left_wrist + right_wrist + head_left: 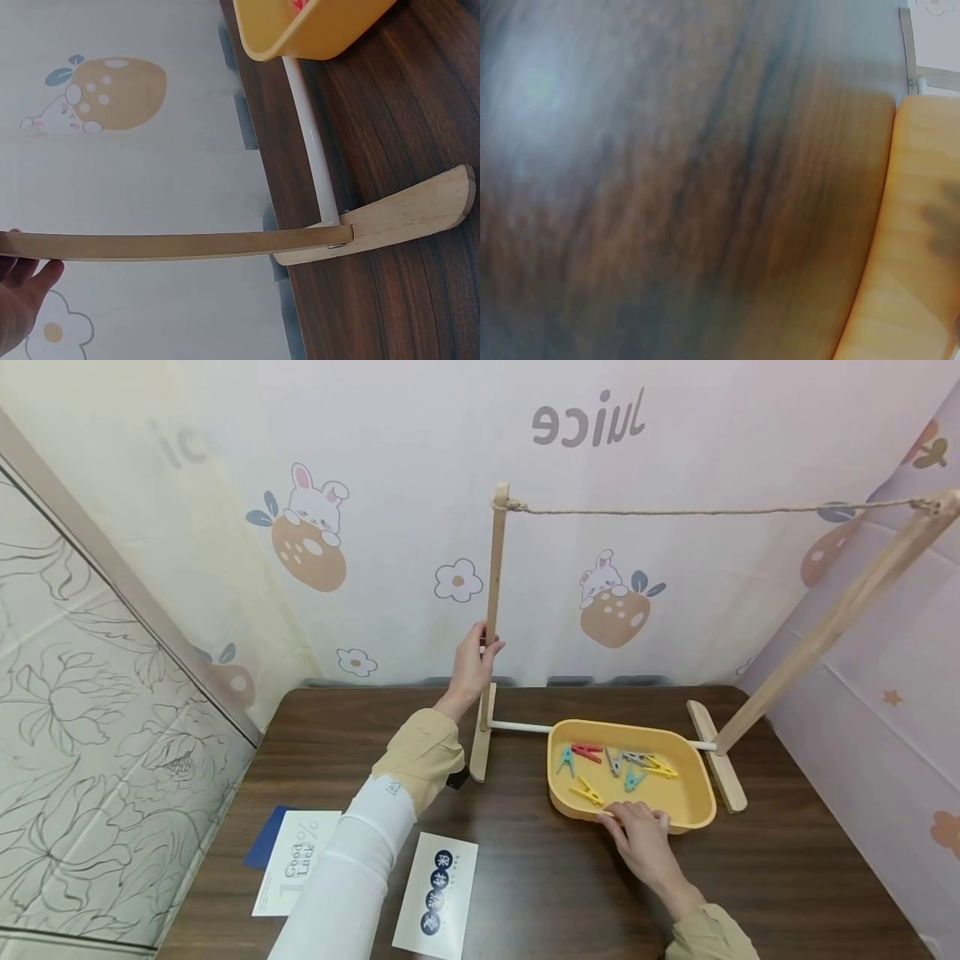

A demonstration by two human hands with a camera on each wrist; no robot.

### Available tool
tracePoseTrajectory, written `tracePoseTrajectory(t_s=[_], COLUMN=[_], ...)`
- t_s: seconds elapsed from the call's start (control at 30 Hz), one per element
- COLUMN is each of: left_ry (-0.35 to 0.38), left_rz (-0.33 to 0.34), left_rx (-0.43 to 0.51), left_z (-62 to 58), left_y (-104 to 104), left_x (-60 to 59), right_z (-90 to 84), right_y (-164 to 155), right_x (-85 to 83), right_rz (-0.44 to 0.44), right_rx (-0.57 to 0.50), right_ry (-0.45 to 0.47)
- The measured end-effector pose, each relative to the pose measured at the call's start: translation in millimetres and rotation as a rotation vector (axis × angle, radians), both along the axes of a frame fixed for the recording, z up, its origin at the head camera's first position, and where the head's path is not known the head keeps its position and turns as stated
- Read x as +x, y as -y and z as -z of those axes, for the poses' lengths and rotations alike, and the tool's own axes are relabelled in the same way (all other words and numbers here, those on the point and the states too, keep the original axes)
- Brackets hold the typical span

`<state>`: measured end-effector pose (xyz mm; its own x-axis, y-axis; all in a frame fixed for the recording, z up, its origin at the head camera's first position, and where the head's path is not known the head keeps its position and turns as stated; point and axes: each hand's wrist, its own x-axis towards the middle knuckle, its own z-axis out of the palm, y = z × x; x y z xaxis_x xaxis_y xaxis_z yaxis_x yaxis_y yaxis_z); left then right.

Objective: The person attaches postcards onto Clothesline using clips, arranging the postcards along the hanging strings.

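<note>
The wooden drying rack (pixel 496 610) stands on the dark table (pixel 540 877), its near upright post rising at about 12 o'clock from your left forearm, with a rope (pixel 712 512) strung from its top across to the slanted post (pixel 832 618) at 2 o'clock. Your left hand (pixel 471 667) grips that near post about halfway up, fingers and thumb curled round the wood; from the left wrist view you can see the fingertips (pixel 22 285) against the post's end, and the post's curved foot (pixel 405 217) lying flat on the table with the white crossbar (pixel 311 142) running off from it. Your right hand (pixel 637 835) rests on the near rim of the yellow tray (pixel 693 810), fingers fairly straight and laid over the edge, pinching nothing. The tray sits at 3 o'clock from the post's foot, over the crossbar, and holds loose clothespins (pixel 618 764) in yellow, red, blue and grey. The right wrist view is blurred, showing only table grain and the tray's wall (pixel 907 247). Two printed cards (pixel 438 893) and a blue card (pixel 266 847) lie at 7 o'clock, beside your left sleeve.
</note>
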<state>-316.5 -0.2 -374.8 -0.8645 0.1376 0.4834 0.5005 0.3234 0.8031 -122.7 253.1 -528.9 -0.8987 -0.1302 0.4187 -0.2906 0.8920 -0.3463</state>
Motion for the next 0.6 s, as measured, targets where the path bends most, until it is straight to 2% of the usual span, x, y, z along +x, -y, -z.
tracePoseTrajectory(t_s=[0.6], left_ry=[0.0], left_rz=[-0.025], left_rx=[0.029], left_z=[1.0], left_y=[21.6], left_x=[4.6], right_z=[1.6], right_y=[12.5], right_x=[-1.6], right_rz=[-0.026], right_rx=[-0.003], right_ry=[-0.016])
